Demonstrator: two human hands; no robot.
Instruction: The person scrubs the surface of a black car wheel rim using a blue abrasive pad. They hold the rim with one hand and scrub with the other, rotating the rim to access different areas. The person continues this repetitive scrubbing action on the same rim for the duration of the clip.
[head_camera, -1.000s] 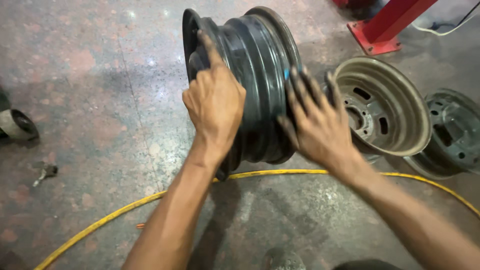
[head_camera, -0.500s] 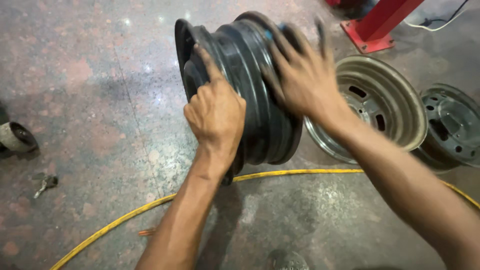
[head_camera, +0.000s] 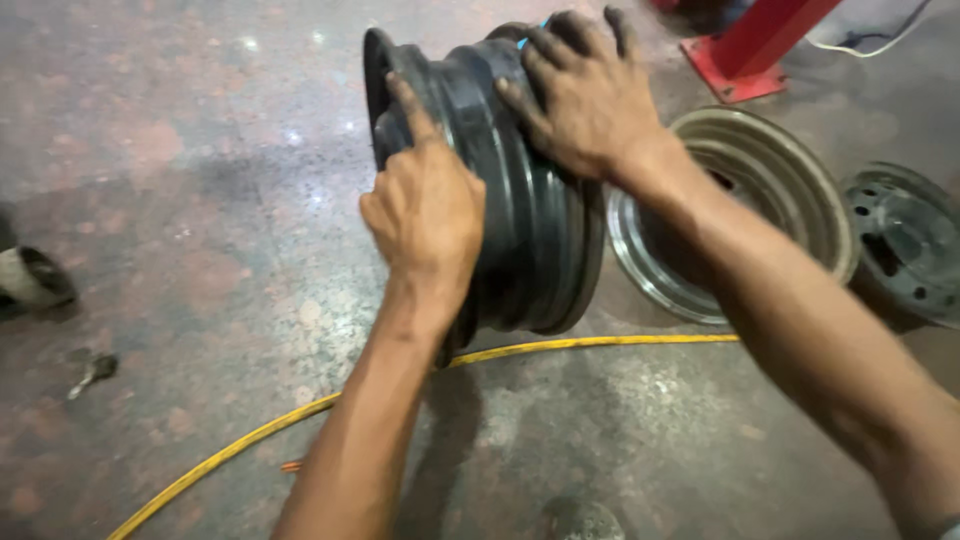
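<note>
left hand (head_camera: 428, 212) fingers gripping upright black wheel rim (head_camera: 520, 200), right hand (head_camera: 585, 95) fingers spread flat on top, yellow hose (head_camera: 600, 343) below

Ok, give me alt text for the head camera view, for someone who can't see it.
Two bare hands steady a dark steel wheel rim standing on edge on a stained concrete floor: the left hand grips its near side, the right hand lies flat over the top. A silver rim and another dark rim lie beyond, and a yellow hose crosses the floor.
</note>
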